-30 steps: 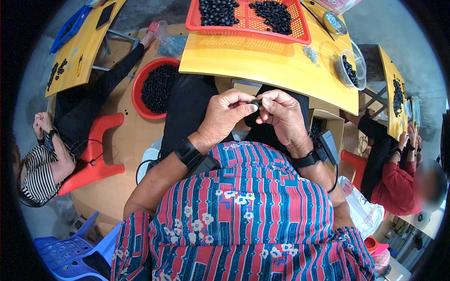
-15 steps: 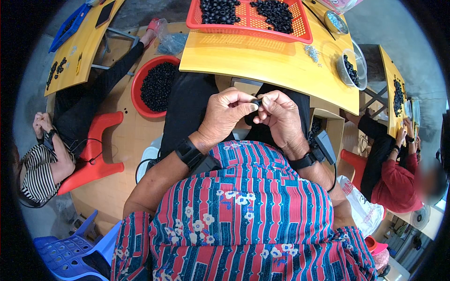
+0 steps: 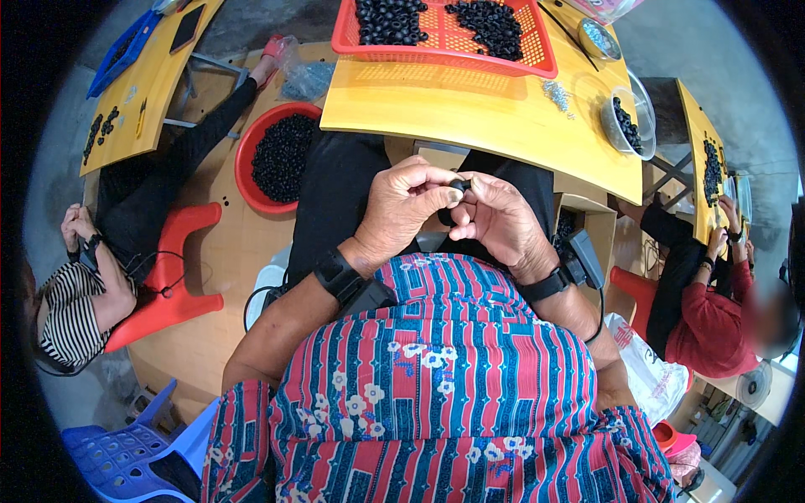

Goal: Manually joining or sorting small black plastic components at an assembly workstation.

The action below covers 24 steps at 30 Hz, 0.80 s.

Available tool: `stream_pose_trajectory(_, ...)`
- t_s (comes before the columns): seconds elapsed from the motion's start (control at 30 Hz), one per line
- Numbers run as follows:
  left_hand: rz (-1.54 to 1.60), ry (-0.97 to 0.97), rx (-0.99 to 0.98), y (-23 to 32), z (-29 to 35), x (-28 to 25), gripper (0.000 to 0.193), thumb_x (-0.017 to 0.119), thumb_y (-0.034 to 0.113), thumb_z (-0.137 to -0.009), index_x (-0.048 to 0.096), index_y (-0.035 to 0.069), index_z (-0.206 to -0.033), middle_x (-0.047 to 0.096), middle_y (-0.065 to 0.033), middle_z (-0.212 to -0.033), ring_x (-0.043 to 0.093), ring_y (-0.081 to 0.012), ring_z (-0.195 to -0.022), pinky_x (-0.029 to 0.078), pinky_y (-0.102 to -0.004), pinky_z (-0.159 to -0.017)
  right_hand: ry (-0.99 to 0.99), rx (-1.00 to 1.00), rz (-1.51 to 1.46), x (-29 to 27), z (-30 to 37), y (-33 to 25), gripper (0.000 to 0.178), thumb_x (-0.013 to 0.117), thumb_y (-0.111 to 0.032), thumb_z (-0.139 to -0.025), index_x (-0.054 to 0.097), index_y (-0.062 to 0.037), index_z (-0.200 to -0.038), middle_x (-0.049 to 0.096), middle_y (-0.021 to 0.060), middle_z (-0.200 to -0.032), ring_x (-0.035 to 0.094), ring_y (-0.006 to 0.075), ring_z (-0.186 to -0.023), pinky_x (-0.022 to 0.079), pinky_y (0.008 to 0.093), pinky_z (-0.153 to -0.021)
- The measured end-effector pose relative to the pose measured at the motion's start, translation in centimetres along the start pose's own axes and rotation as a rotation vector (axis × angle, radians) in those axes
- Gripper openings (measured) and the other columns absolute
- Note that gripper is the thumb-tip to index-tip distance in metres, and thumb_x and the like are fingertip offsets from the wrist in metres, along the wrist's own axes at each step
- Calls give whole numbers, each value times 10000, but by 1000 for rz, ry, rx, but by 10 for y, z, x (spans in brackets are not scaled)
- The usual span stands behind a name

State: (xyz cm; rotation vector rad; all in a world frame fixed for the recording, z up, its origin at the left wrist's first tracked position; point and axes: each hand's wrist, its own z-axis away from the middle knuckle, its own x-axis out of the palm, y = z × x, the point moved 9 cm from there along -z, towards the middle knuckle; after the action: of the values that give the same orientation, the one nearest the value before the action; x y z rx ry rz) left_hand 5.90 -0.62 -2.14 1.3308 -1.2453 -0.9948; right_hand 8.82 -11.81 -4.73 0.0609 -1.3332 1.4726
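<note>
Above my lap, just off the table's near edge, my left hand pinches a small round black part between thumb and fingertips. My right hand meets it from the other side, thumb and forefinger closed on the same part and the other fingers curled. The part looks dark and ring-like; my fingertips cover much of it. Beyond my hands, on the yellow table, a red-orange plastic basket holds two heaps of black parts. Small shiny silver pieces lie loose beside it.
A clear tub of black parts sits at the table's right edge, near a metal bowl. On the floor at left stands a red basin full of black parts. Co-workers sit at left and right, at other tables.
My right hand has turned slightly, its fingers opening a little from the part, so more of the black piece shows. The left hand keeps its pinch in nearly the same place.
</note>
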Motion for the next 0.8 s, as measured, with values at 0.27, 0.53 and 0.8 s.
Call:
stream_pose_trajectory(0.27, -71, -21, 30, 0, -1, -1, 156, 682, 21, -789, 670, 32, -945, 536, 4, -771, 506, -64, -713, 430, -210, -644, -140, 25, 43, 8, 0, 2, 305, 552, -295, -920, 605, 1, -972, 620, 57, -842, 547, 108, -634, 558, 330, -684)
stream_pose_trajectory(0.53, -6, -27, -1, 4, 0, 3, 213, 682, 16, -786, 669, 41, -997, 519, 17, -772, 489, -55, -705, 423, -203, -633, -103, -50, 100, 9, 0, -3, 262, 549, -253, -927, 581, -4, -1003, 567, 14, -772, 468, 89, -590, 528, 290, -670)
stream_pose_trajectory(0.8, -103, -49, 54, 4, 0, 3, 230, 691, 8, -765, 676, 52, -990, 536, 9, -782, 492, -66, -701, 427, -210, -633, -118, -63, 148, 14, 1, -5, 254, 542, -245, -930, 568, -5, -1011, 487, -16, -710, 466, 71, -603, 502, 271, -633)
